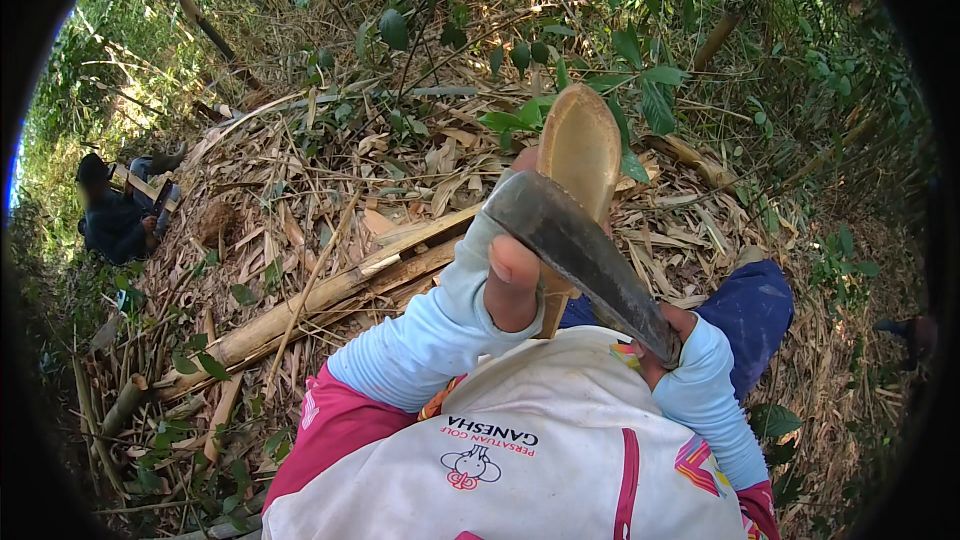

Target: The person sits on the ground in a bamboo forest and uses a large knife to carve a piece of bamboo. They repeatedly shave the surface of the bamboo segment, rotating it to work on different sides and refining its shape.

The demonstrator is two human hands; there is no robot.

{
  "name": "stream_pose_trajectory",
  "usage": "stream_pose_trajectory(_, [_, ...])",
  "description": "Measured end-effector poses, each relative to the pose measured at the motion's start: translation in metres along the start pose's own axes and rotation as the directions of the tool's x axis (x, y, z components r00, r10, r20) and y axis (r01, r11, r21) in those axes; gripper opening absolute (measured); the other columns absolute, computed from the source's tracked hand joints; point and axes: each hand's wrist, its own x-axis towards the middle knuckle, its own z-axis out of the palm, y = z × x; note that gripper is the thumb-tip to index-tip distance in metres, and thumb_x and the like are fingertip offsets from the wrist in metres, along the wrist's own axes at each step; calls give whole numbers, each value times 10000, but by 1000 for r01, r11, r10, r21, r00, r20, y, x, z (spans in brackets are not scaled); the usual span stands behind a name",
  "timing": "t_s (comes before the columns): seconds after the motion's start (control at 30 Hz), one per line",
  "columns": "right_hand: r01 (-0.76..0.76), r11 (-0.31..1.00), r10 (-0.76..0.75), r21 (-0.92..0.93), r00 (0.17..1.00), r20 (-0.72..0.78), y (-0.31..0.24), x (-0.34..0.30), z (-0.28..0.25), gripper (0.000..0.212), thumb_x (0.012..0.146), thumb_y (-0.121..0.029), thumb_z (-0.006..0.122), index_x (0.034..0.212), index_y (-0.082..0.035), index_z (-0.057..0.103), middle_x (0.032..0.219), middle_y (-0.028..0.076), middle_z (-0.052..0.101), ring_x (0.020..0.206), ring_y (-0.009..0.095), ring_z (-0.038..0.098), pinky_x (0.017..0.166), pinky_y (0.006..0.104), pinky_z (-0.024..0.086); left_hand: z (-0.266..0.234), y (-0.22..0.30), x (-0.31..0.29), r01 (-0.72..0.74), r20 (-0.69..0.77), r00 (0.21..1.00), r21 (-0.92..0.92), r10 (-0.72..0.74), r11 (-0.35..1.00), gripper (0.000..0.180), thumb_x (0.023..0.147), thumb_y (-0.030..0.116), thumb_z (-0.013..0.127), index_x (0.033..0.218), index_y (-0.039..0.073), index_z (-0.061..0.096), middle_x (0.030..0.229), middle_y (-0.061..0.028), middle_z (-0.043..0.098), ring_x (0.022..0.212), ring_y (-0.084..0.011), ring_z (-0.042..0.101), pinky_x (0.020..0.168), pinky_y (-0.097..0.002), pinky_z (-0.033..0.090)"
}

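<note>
My left hand (510, 275), in a pale blue sleeve that reaches over the palm, is closed around an upright piece of split bamboo (582, 145). The bamboo's top is rounded, with a hollowed, pale inner face toward me. A broad dark machete blade (580, 250) lies slantwise in front of the bamboo, its wide end beside my left hand. At its lower right end my right hand (672, 340) is closed on the machete; the handle is mostly hidden. Whether the blade touches the bamboo, I cannot tell.
Long split bamboo poles (330, 310) lie on dry leaf litter to the left. A cut bamboo stub (128, 402) stands farther left. Another person (115, 205) sits at the far left, holding something. Green leafy plants (640, 80) grow ahead. My blue-clad leg (750, 320) is at the right.
</note>
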Motion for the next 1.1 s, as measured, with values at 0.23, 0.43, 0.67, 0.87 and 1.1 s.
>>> stream_pose_trajectory(0.23, [19,1000,-19,-20,1000,-1,-1,1,-1,465,673,-33,730,1119,-82,609,871,122,695,740,298,686,654,339,535,-1,3,2,1,9,1000,36,-1,999,1425,397,991,489,1387,-22,329,962,-110,599,837,-165,614,693,-294,533])
stream_pose_trajectory(0.43, [11,1000,-11,-22,1000,13,6,-1,1,486,654,-56,743,1122,-83,616,852,123,686,707,303,670,631,346,525,-1,3,3,7,19,1000,39,-8,999,1423,402,993,485,1383,-27,331,959,-112,597,843,-169,613,695,-295,532])
stream_pose_trajectory(0.67, [2,1000,-2,-8,1000,13,6,-2,2,482,664,-54,737,1130,-79,616,848,122,685,705,302,670,633,345,524,0,-1,2,-6,-10,1000,33,7,999,1415,406,996,480,1379,-21,337,952,-109,607,822,-162,616,686,-290,531])
stream_pose_trajectory(0.87, [59,998,-58,-38,998,26,2,1,0,378,756,-23,761,1094,-25,592,818,105,691,709,167,684,643,277,532,-1,-1,1,4,-2,1000,41,-4,999,1410,402,995,480,1381,-11,339,948,-109,609,812,-161,617,677,-285,531])
stream_pose_trajectory(1.1, [52,997,-50,-61,998,30,3,-2,-1,370,756,-15,757,1087,-21,591,820,107,696,710,169,689,642,275,533,2,2,1,-1,-9,1000,73,2,997,1408,402,990,490,1381,-11,336,951,-108,609,824,-159,616,683,-284,530])
